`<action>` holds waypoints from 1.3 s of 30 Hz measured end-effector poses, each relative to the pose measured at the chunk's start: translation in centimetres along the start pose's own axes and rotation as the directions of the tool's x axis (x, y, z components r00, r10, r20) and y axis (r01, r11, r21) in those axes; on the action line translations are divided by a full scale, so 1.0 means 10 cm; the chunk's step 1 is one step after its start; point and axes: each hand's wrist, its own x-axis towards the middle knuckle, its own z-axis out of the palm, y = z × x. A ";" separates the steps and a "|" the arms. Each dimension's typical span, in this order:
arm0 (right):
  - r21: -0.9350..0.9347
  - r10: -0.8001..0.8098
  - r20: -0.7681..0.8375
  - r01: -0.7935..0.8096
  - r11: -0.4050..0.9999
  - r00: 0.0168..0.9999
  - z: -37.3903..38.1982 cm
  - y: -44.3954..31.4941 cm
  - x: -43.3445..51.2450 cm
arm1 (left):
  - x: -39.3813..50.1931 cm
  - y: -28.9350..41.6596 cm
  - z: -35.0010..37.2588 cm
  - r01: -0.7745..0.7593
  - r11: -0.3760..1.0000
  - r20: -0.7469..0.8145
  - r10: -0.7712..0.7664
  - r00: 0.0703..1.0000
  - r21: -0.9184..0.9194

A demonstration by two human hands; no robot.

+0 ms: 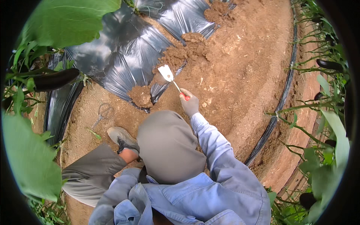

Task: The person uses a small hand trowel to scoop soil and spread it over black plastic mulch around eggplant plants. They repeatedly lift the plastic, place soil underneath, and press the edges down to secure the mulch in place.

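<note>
My right hand [190,106], in a thin glove, grips the red handle of a small garden trowel [166,73]. The trowel's pale blade, with a soil smudge on it, points up-left over the edge of black plastic mulch film [132,59]. Beside the blade lies a heap of loose damp soil [194,49] on the film's edge. A smaller soil mound [141,96] weighs down a nearer corner of the film. My left hand is out of view; its sleeve [126,180] ends behind my raised knee [168,140].
Metal scissors [103,114] lie on the bare soil near my shoe [122,136]. Eggplant plants stand on both sides, with a dark eggplant [57,79] and a broad leaf [67,22] at left. A black film strip [287,81] runs along the right.
</note>
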 end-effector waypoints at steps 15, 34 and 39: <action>-0.243 0.264 -0.503 -0.428 0.870 0.823 -1.31 0.42 1.32 | -1.24 0.34 -0.92 0.176 0.982 0.111 -0.169 0.979 -0.062; 0.007 0.185 -0.168 -0.187 0.982 0.968 -1.12 0.27 0.84 | -1.30 0.79 -0.89 0.269 0.962 0.210 -0.254 0.944 -0.042; -0.055 0.090 -0.159 -0.100 0.993 0.983 -0.87 0.35 0.65 | -1.68 1.23 -1.57 0.190 0.981 0.127 -0.185 0.975 -0.026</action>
